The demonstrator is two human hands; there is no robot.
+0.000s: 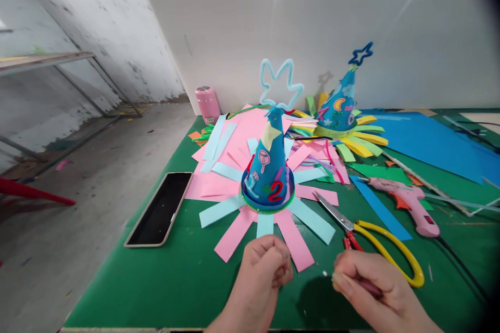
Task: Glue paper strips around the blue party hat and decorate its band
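Basically, the hat [275, 161] stands upright on the bench [156, 291], just ahead of both hands; step looks like decorating it. Next move probably calls for loosened fingers at its paper strips [296, 242]. Left hand [265, 268] curled into a fist, right hand [371, 281] pinched closed near the scissors [338, 216]; can't tell if either holds anything.

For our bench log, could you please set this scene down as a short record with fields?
Left hand: hand curled closed near the front hat's strips; contents hidden
Right hand: hand curled closed beside the scissors; contents hidden
Front hat: blue cone, pink and pale blue strips around its base
Rear hat: blue cone, yellow and green strips around its base
Right side: glue gun, blue sheet farther back
Left side: phone, lying flat
Back left: pink flask, upright
Surface: green table
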